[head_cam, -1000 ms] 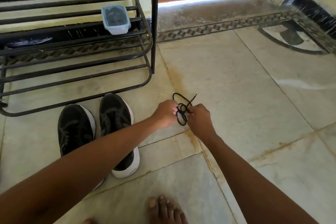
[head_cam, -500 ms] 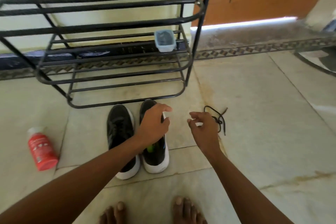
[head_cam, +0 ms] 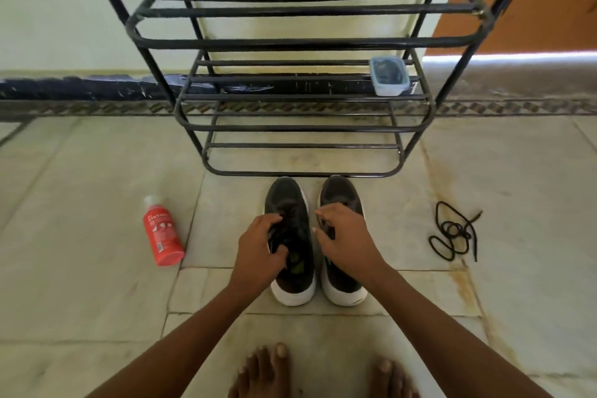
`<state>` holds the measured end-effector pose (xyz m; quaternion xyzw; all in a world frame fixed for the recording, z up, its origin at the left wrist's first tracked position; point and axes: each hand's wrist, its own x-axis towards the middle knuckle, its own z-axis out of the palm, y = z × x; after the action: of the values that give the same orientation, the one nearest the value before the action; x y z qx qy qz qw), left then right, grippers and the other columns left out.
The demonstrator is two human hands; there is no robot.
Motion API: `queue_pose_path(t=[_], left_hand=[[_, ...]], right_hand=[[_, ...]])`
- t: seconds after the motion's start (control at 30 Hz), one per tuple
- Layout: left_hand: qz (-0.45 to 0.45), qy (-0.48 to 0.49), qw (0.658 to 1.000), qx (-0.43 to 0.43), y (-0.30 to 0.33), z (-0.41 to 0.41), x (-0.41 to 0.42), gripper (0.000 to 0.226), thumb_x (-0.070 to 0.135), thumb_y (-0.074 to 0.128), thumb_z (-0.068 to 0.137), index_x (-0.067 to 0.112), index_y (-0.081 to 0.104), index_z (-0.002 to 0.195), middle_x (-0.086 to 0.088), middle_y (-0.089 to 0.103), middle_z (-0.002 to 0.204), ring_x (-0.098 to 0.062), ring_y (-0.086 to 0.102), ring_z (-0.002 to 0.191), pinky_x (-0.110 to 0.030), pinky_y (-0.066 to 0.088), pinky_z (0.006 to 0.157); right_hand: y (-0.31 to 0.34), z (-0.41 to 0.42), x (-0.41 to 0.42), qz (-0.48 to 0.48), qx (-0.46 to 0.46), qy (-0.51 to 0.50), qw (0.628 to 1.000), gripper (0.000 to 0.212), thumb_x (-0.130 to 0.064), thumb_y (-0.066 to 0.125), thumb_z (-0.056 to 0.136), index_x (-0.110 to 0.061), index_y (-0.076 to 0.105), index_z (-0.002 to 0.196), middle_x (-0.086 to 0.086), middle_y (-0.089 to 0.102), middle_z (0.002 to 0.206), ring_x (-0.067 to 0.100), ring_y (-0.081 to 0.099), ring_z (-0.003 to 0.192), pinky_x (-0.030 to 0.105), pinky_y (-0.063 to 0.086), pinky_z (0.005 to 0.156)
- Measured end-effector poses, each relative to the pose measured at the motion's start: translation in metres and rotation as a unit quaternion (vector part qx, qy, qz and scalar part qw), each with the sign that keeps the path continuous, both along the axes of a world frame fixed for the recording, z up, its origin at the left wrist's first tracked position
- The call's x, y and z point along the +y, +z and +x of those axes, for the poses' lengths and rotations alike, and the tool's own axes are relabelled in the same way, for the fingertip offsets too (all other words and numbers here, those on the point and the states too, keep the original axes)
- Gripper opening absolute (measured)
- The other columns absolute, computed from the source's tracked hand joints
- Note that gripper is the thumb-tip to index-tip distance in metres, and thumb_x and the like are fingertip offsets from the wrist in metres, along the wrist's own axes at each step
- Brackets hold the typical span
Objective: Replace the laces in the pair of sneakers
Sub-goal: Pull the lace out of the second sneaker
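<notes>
Two black sneakers with white soles stand side by side on the floor, toes toward the rack. My left hand [head_cam: 258, 252] grips the laced upper of the left sneaker [head_cam: 287, 200], fingers and thumb curled into its laces. My right hand [head_cam: 349, 242] lies over the right sneaker [head_cam: 340, 191] with bent fingers pointing at the gap between the pair. Whether it holds anything is hidden. A loose black lace [head_cam: 452, 233] lies coiled on the floor to the right, apart from both hands.
A black metal shoe rack [head_cam: 303, 42] stands right behind the sneakers, with a small lidded plastic box [head_cam: 387, 76] on a lower shelf. A red bottle [head_cam: 161, 233] lies on the tiles at the left. My bare feet [head_cam: 265, 371] are at the bottom edge.
Both hands let go of the coiled lace, left it on the floor at the right, and moved left onto the sneakers. The view swung left and now centres on the pair.
</notes>
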<state>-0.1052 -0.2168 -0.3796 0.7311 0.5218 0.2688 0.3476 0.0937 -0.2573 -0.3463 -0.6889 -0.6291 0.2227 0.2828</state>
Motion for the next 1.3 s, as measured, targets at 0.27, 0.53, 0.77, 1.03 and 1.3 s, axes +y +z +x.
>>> queue_pose_path(t=[0.27, 0.53, 0.77, 1.03, 1.3], left_hand=[[0.018, -0.026, 0.995, -0.094, -0.010, -0.007, 0.006, 0.041, 0.014, 0.067, 0.082, 0.009, 0.071, 0.123, 0.002, 0.068, 0.126, 0.001, 0.061, 0.119, -0.025, 0.055, 0.100], [0.045, -0.117, 0.992, 0.027, -0.002, -0.004, 0.048, 0.019, 0.020, 0.053, 0.100, 0.017, 0.072, 0.100, 0.001, 0.065, 0.097, -0.014, 0.062, 0.090, -0.035, 0.055, 0.082], [0.068, -0.272, 0.939, 0.200, 0.025, 0.004, 0.076, 0.009, 0.013, 0.061, 0.097, 0.017, 0.068, 0.100, 0.001, 0.062, 0.102, -0.016, 0.058, 0.089, -0.033, 0.049, 0.074], [0.070, -0.235, 0.942, 0.227, 0.018, 0.017, 0.064, 0.014, 0.014, 0.052, 0.102, 0.004, 0.061, 0.104, -0.008, 0.060, 0.100, -0.020, 0.055, 0.085, -0.031, 0.045, 0.076], [-0.100, 0.056, 0.992, -0.047, 0.001, 0.026, 0.053, 0.014, 0.012, 0.072, 0.088, 0.018, 0.060, 0.085, -0.003, 0.072, 0.080, -0.015, 0.070, 0.072, -0.029, 0.058, 0.068]], right_hand=[[-0.018, -0.043, -0.002, -0.105, -0.017, -0.018, 0.994, 0.050, -0.015, 0.057, 0.099, -0.007, 0.049, 0.148, 0.008, 0.045, 0.156, 0.022, 0.039, 0.146, 0.018, 0.016, 0.117], [-0.028, -0.074, -0.013, -0.092, 0.026, -0.095, 0.991, 0.057, 0.004, 0.049, 0.098, -0.003, 0.038, 0.154, 0.012, 0.039, 0.160, 0.024, 0.035, 0.149, 0.014, 0.007, 0.116], [-0.024, -0.075, -0.017, -0.095, 0.052, -0.099, 0.989, 0.072, 0.007, 0.049, 0.095, -0.007, 0.022, 0.160, 0.009, 0.030, 0.165, 0.022, 0.029, 0.152, 0.014, 0.007, 0.115], [-0.020, -0.067, -0.017, -0.124, 0.006, -0.064, 0.990, 0.074, 0.000, 0.048, 0.100, -0.007, 0.008, 0.162, 0.008, 0.013, 0.169, 0.022, 0.017, 0.156, 0.026, 0.006, 0.123], [-0.032, -0.074, -0.017, -0.095, 0.010, -0.084, 0.992, 0.074, 0.005, 0.045, 0.098, -0.007, 0.010, 0.162, 0.006, 0.012, 0.170, 0.019, 0.017, 0.156, 0.010, -0.003, 0.109]])
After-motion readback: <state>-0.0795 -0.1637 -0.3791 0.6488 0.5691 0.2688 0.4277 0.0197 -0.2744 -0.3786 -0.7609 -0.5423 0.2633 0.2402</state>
